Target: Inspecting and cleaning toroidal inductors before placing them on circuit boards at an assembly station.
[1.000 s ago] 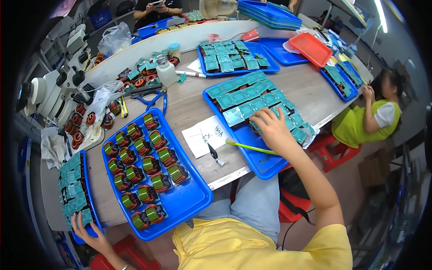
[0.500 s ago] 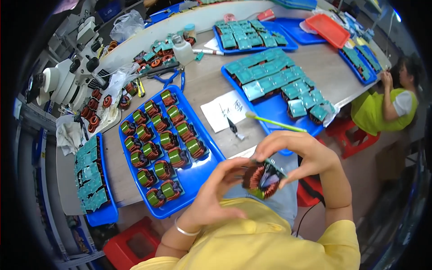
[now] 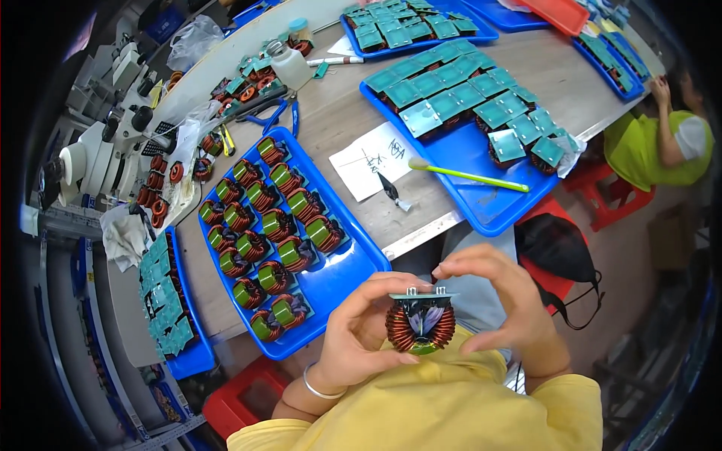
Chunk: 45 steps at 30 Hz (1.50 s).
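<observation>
In front of my yellow shirt my left hand [image 3: 359,319] grips a toroidal coil [image 3: 402,327], with its index finger along the top and its thumb below. The coil has copper-coloured windings, a green band at the bottom and a dark purplish piece in its middle. A small green circuit board [image 3: 423,296] sits across the top of it, with metal pins standing up. My right hand [image 3: 505,301] curves around the right side, thumb and fingers apart. Its fingertips are close to the pins; whether they touch is unclear.
A blue tray [image 3: 342,289] of similar coils stands to the left. Board-topped parts fill another blue tray [image 3: 481,218], where a green brush [image 3: 481,179] rests. Between them are a paper sheet [image 3: 357,167] and pliers [image 3: 289,116]. A co-worker [image 3: 658,146] sits at the far right.
The coil has turned so its board lies level on top, pins up. My left hand has closed on it; my right thumb has come off it.
</observation>
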Each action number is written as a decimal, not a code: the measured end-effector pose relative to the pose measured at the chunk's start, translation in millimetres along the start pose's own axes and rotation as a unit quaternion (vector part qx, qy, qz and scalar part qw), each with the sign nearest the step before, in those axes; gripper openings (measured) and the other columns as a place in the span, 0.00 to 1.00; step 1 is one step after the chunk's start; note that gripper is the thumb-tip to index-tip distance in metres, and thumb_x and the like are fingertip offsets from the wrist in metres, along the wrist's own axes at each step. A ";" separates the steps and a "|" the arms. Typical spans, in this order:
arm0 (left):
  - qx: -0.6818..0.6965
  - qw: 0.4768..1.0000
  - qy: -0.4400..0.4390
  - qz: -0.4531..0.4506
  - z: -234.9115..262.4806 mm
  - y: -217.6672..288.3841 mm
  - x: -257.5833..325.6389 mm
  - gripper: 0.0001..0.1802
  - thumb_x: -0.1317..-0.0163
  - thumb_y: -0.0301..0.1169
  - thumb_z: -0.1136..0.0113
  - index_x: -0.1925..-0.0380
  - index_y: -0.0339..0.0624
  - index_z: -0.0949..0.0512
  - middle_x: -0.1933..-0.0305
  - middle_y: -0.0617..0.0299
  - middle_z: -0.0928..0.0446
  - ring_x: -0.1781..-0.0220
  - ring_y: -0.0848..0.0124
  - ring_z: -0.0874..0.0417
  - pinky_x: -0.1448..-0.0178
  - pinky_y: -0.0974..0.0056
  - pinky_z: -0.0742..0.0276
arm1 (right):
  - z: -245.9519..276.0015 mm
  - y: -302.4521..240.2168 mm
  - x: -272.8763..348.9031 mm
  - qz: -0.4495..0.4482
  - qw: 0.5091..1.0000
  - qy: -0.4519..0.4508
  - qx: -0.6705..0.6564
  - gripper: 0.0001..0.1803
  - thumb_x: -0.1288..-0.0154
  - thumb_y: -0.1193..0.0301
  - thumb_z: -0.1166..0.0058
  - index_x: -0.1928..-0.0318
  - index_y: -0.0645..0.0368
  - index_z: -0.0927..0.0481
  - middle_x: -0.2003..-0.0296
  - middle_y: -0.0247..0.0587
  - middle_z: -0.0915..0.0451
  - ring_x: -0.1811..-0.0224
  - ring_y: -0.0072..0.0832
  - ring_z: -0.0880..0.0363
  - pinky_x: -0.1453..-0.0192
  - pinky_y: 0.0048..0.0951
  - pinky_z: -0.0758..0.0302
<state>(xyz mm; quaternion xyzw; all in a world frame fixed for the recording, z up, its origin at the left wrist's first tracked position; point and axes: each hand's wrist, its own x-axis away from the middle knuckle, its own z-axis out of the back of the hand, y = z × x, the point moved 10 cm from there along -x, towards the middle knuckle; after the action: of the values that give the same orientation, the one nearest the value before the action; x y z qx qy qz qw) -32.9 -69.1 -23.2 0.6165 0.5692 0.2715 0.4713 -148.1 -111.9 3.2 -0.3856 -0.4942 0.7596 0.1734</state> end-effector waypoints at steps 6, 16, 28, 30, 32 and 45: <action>-0.007 1.000 0.003 -0.011 -0.7 3.8 -3.1 0.34 0.59 0.20 0.30 0.49 0.32 0.33 0.45 0.49 0.37 0.40 0.61 0.34 0.36 0.58 0.37 | -9.8 -3.2 3.6 -0.009 0.998 0.047 0.035 0.37 0.65 0.63 0.26 0.53 0.65 0.28 0.57 0.49 0.27 0.54 0.37 0.27 0.50 0.33 0.30; -0.230 0.971 0.030 -0.056 -2.4 24.5 1.7 0.37 0.63 0.23 0.25 0.50 0.32 0.32 0.47 0.50 0.38 0.45 0.65 0.30 0.43 0.64 0.28 | -17.8 14.7 4.2 -0.032 0.993 0.049 -0.098 0.32 0.60 0.72 0.32 0.51 0.66 0.29 0.56 0.51 0.27 0.50 0.38 0.29 0.46 0.33 0.34; -0.217 0.972 0.086 0.018 8.4 5.4 5.4 0.41 0.63 0.28 0.24 0.47 0.35 0.36 0.49 0.51 0.32 0.49 0.62 0.27 0.42 0.61 0.33 | -4.7 -11.6 -1.6 0.001 0.994 0.090 0.066 0.31 0.65 0.71 0.32 0.53 0.65 0.23 0.64 0.45 0.27 0.64 0.35 0.27 0.58 0.30 0.31; -0.261 0.963 0.060 0.025 6.7 5.8 2.2 0.42 0.63 0.29 0.25 0.46 0.35 0.35 0.49 0.52 0.31 0.50 0.62 0.27 0.44 0.62 0.33 | -4.3 -15.9 -3.7 0.004 0.993 0.089 0.083 0.31 0.65 0.70 0.32 0.53 0.65 0.23 0.65 0.44 0.27 0.65 0.34 0.28 0.60 0.29 0.31; -0.307 0.952 0.016 0.000 -2.2 11.8 -2.7 0.43 0.64 0.31 0.24 0.45 0.35 0.34 0.49 0.54 0.29 0.51 0.61 0.26 0.46 0.62 0.33 | -5.1 -21.1 -5.6 0.014 0.989 0.083 0.123 0.31 0.66 0.69 0.32 0.54 0.64 0.22 0.66 0.43 0.27 0.66 0.34 0.28 0.62 0.29 0.32; -0.251 0.968 0.000 0.012 -2.5 3.0 1.7 0.38 0.63 0.25 0.26 0.49 0.36 0.34 0.51 0.49 0.28 0.49 0.60 0.26 0.45 0.61 0.32 | -6.5 -26.3 0.1 0.047 0.991 0.083 0.096 0.43 0.65 0.68 0.28 0.45 0.66 0.33 0.56 0.47 0.25 0.59 0.37 0.25 0.58 0.31 0.31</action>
<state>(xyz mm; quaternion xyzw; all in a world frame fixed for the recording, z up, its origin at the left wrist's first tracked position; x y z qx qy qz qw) -33.4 -66.5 -19.7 0.4852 0.4751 0.4118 0.6077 -146.3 -96.0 25.0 -0.4514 -0.3840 0.7764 0.2143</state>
